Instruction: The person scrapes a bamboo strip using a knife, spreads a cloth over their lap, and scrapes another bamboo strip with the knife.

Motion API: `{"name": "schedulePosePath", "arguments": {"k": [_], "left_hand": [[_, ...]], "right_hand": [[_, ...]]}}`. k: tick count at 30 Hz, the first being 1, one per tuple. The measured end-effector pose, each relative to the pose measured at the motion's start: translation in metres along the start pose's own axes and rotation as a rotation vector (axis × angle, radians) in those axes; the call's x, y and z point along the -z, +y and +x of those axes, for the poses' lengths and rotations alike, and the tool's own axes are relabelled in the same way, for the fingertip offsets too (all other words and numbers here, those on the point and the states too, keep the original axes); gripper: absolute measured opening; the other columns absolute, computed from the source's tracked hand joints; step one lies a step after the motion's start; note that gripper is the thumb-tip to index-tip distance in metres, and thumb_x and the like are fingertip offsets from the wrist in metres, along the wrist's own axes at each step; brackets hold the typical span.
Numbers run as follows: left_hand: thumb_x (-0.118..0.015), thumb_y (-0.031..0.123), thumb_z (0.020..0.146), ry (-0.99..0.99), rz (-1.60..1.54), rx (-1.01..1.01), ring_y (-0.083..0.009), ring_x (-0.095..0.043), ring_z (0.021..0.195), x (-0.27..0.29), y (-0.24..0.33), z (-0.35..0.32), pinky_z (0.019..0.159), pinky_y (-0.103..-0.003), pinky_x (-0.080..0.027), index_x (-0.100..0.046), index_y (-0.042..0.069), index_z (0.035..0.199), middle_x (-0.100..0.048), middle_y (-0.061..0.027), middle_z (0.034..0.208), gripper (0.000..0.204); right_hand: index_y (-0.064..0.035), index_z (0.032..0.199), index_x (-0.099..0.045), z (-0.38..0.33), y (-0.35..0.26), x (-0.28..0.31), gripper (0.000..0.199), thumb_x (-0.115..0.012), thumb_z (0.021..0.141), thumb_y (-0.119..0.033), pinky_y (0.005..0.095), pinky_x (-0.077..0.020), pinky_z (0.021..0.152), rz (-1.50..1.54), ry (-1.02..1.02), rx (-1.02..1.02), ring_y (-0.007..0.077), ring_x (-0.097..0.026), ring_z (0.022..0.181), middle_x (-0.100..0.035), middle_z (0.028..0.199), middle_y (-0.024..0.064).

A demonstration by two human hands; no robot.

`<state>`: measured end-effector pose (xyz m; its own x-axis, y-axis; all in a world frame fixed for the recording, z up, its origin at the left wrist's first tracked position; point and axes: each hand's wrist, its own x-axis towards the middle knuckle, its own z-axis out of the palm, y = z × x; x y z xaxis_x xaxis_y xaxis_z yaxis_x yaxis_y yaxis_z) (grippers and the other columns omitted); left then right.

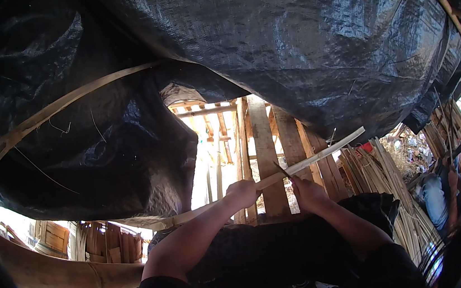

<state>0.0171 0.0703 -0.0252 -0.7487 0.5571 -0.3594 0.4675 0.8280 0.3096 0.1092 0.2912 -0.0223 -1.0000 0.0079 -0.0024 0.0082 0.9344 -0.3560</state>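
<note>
While your left hand (pixel 242 192) grips the long pale bamboo strip (pixel 321 156), your right hand (pixel 307 193) holds a small dark blade (pixel 283 170) — edge against it. Both fists are closed — black tarpaulin (pixel 287 42) hangs overhead.

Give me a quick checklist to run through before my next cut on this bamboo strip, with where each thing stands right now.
1. Left hand grips the bamboo strip firmly: ok, fist closed around it.
2. Right hand holds the knife: ok, blade meets the strip just past the left fist.
3. Left fingers away from the blade: not ok, the fist sits close beside the blade.
4. Blade edge direction: cannot tell, too small and dark.
5. Free end of the strip has room: ok, it points up right, short of the black tarp.
6. Other person at right out of the strip's way: ok, well apart.
</note>
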Motion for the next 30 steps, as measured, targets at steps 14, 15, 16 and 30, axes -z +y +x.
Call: {"name": "schedulePosePath", "arguments": {"k": [14, 15, 16, 30], "left_hand": [[-0.055, 0.043, 0.091, 0.025, 0.023, -0.007, -0.0317, -0.067, 0.085, 0.0, -0.001, 0.0, 0.073, -0.045, -0.052, -0.06, 0.001, 0.103, -0.067, -0.0165, 0.088, 0.044], [-0.055, 0.043, 0.091, 0.028, 0.012, -0.009, -0.0316, -0.067, 0.085, 0.0, 0.0, 0.0, 0.073, -0.045, -0.052, -0.06, 0.001, 0.102, -0.067, -0.0165, 0.088, 0.044], [-0.056, 0.043, 0.091, 0.031, 0.0, -0.012, -0.0316, -0.067, 0.085, 0.001, 0.001, 0.0, 0.073, -0.046, -0.052, -0.06, 0.001, 0.102, -0.067, -0.0164, 0.088, 0.043], [-0.054, 0.044, 0.091, 0.005, 0.029, -0.013, -0.0329, -0.066, 0.086, 0.0, -0.002, 0.002, 0.073, -0.046, -0.052, -0.058, 0.001, 0.104, -0.067, -0.016, 0.089, 0.045]], "right_hand": [[-0.0046, 0.115, -0.051, -0.007, -0.012, 0.0, 0.034, -0.036, 0.099, -0.03, 0.0542, -0.0491, 0.067, 0.097, -0.06, 0.14, 0.0425, -0.063, 0.073, -0.064, 0.079, 0.0231], [-0.0047, 0.117, -0.051, -0.007, -0.012, 0.003, 0.035, -0.036, 0.1, -0.03, 0.054, -0.0491, 0.067, 0.067, -0.063, 0.131, 0.0425, -0.063, 0.074, -0.064, 0.077, 0.0234], [-0.0047, 0.117, -0.051, -0.005, -0.01, 0.005, 0.035, -0.036, 0.1, -0.03, 0.054, -0.0491, 0.067, 0.068, -0.064, 0.129, 0.0425, -0.063, 0.074, -0.064, 0.077, 0.0234], [-0.0076, 0.118, -0.05, 0.011, 0.001, 0.018, 0.035, -0.033, 0.1, -0.032, 0.0534, -0.0494, 0.071, -0.067, -0.109, -0.158, 0.0413, -0.064, 0.08, -0.065, 0.08, 0.0215]]}}
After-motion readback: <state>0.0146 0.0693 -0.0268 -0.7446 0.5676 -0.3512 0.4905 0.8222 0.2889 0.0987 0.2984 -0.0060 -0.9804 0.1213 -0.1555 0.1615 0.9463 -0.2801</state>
